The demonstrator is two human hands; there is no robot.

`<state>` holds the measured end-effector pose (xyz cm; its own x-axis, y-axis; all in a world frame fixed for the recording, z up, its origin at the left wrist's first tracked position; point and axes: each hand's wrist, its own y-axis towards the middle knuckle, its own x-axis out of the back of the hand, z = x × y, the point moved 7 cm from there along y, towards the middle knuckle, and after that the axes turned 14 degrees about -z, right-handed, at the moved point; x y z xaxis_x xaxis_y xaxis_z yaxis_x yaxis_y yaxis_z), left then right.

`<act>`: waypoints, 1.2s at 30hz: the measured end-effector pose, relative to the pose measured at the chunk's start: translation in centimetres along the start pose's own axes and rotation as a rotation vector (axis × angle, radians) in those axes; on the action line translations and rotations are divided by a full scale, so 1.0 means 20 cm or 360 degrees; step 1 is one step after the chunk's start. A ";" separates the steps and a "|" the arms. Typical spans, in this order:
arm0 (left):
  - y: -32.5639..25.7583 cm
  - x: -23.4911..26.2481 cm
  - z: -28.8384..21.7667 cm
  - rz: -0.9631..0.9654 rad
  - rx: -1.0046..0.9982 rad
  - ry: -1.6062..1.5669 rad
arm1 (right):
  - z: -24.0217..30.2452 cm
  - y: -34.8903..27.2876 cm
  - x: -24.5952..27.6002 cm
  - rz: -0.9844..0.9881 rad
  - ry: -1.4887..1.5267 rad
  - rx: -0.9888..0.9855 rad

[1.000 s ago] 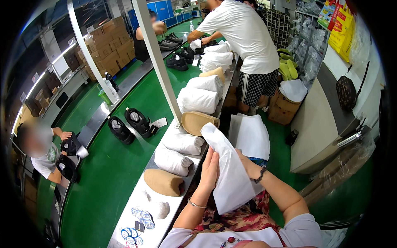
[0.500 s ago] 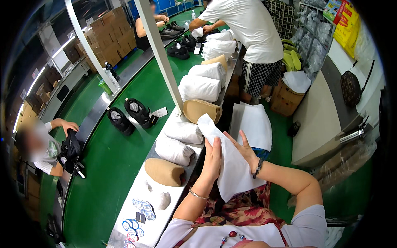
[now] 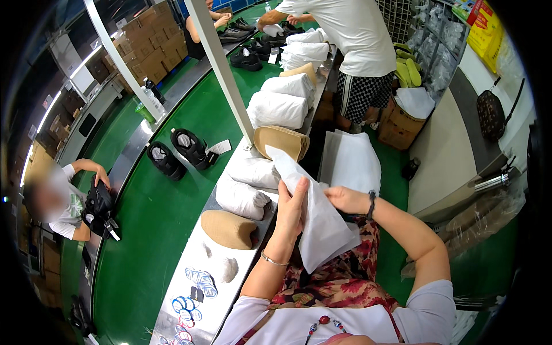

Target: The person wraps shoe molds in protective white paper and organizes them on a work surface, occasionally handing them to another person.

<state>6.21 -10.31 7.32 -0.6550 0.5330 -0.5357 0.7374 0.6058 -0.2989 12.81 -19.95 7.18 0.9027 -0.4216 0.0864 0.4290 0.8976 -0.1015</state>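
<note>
A white sheet of thin paper (image 3: 317, 233) hangs in front of me, slanting from upper left to lower right above my lap. My left hand (image 3: 292, 208) grips its left side, thumb laid over the front. At the sheet's right edge my right hand (image 3: 348, 200) is closed, its fingertips pinching the paper there. Left of my left hand, on the metal bench, lie two white paper-wrapped bundles (image 3: 241, 198) and a curved tan cardboard piece (image 3: 228, 230). Just beyond the sheet's top stands a nested stack of tan cardboard pieces (image 3: 282, 142).
A stack of white sheets (image 3: 351, 158) lies beyond my right hand. Black shoes (image 3: 190, 148) with a tag sit on the green conveyor (image 3: 144, 230). A white post (image 3: 221, 75) rises from the bench edge. Round stickers (image 3: 187, 307) lie at the near end. Co-workers handle shoes across and farther along.
My right hand has gone from spread flat against the sheet to closed on its right edge. The sheet now bends and flares at its lower right. My left hand keeps its hold.
</note>
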 end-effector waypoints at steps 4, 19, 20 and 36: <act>0.02 -0.01 0.03 -0.0024 -0.0127 0.0166 | 0.07 -0.03 -0.05 0.0165 -0.0281 -0.0087; 0.14 0.19 0.19 0.0455 0.0130 0.0090 | 0.07 -0.04 0.08 -0.0275 0.0754 -0.0088; 0.10 0.12 0.19 0.0530 0.0180 0.0020 | 0.05 -0.05 0.10 -0.0313 0.0735 -0.0061; -0.05 -0.01 0.23 0.0615 0.0174 0.0089 | 0.07 -0.10 0.15 -0.0552 0.0601 0.0050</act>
<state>6.42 -13.73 4.19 -0.3317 0.7423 -0.5823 0.9424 0.2894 -0.1679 14.55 -22.82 8.93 0.6595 -0.7071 -0.2552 0.7094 0.6977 -0.1000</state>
